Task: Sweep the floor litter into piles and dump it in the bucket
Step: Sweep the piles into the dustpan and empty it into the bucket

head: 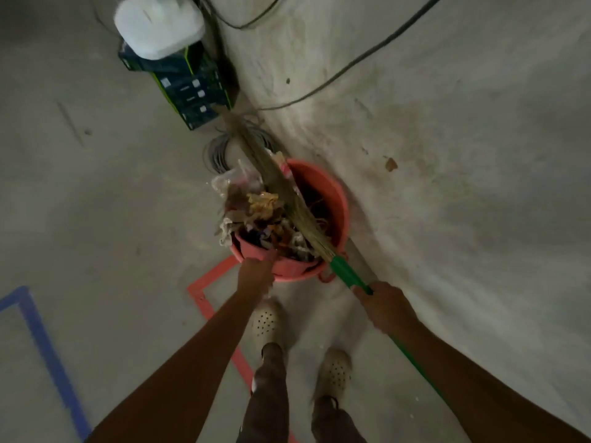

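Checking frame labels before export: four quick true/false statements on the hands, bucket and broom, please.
1. The left hand grips the rim of the round orange plastic bucket. True.
2. The bucket is empty. False: it is heaped with mixed litter.
3. The right hand holds the green-handled straw broom. True.
4. The broom lies flat on the floor. False: its bristles stretch across the bucket's top.

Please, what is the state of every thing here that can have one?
bucket: full, litter heaped above its rim.
broom: bristles lying across the bucket's top.
left hand: grips the bucket's near rim.
right hand: grips the broom handle.
white container: resting on dark boxes.
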Demonstrator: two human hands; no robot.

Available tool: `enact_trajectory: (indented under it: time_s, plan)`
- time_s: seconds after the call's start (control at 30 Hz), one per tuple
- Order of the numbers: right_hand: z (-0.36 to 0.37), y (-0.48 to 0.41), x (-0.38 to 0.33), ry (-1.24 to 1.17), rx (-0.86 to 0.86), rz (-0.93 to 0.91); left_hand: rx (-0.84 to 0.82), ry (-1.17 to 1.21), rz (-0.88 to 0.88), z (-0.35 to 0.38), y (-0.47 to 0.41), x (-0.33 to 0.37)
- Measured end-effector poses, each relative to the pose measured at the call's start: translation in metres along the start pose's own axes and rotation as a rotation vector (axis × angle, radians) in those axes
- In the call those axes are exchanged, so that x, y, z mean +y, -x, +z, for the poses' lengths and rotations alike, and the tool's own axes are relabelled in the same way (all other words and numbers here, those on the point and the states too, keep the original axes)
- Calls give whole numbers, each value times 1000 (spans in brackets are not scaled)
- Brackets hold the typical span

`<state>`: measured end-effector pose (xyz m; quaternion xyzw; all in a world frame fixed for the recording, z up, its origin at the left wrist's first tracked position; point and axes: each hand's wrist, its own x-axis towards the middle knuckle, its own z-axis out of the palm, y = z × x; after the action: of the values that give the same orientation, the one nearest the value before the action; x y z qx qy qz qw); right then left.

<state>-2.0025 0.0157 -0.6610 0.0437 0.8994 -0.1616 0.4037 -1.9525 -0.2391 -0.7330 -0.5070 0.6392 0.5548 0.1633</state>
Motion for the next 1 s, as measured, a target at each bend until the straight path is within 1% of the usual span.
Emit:
enact_trajectory:
  time_s: [0.1, 0.2, 0.23, 0.27, 0.3, 0.33, 0.37, 0.4, 0.5, 0.6, 0.67, 0.8, 0.83, 0.93, 0.97, 1.0]
  plan:
    - [13, -43, -13, 29, -13, 44, -24, -43, -64, 17, -59, 9]
    - [22, -73, -21, 84, -31, 100, 23, -15, -93, 30, -99, 18]
    - [25, -83, -22, 97, -40, 127, -29, -168, -70, 34, -97, 28]
    - [27, -90, -24, 107, -48, 151, -49, -443, 85, 35, -99, 31]
    - [27, -96, -26, 114, -53, 169, -67, -444, 97, 35, -106, 39]
    - [25, -99, -28, 126, -55, 178, -105, -331, -72, 37, -110, 50]
    - [22, -100, -30, 140, -56, 183, -106, -258, -133, 37, -111, 61]
    - [18, -99, -33, 150, -55, 184, -142, -298, -123, 38, -114, 64]
    - [1, -79, -38, 166, -53, 186, -185, -297, -156, 24, -95, 85]
    - [-27, -42, -46, 169, -44, 184, -136, -244, -221, 7, -62, 103]
    - [-46, -14, -54, 151, -46, 182, -111, -287, -245, -11, -33, 114]
    - [-79, 35, -66, 107, -29, 191, -124, -283, -242, -38, 14, 128]
    - [-86, 46, -66, 104, -26, 189, -123, -232, -261, -41, 25, 130]
    - [-104, 79, -63, 73, -18, 184, -104, -63, -243, -50, 62, 144]
    - [-108, 89, -60, 51, -16, 178, -75, -39, -219, -52, 72, 146]
    - [-112, 99, -57, 33, -11, 167, -74, 5, -237, -55, 77, 145]
